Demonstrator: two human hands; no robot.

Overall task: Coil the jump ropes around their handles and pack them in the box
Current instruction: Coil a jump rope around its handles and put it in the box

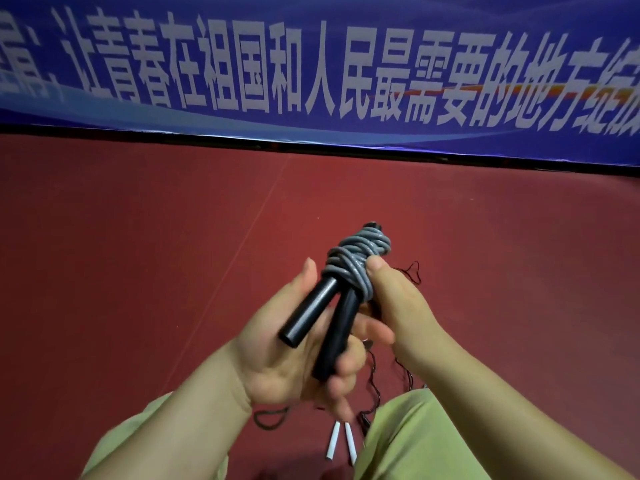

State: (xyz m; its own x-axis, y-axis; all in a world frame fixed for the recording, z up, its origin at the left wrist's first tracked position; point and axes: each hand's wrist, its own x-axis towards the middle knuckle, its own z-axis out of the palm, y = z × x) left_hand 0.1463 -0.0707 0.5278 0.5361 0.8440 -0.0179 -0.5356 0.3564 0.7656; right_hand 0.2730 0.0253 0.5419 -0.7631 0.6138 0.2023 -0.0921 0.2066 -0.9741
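From my head camera, my left hand [277,344] grips the two black handles [322,323] in curled fingers, above the red floor [138,237]. My right hand [398,299] pinches the grey rope coil [356,261] wound around their upper ends.

Banner [311,64] text cut at both edges. Right hand [398,299] fingers hidden behind grey rope coil [356,261]. White handles [341,441] partly covered.
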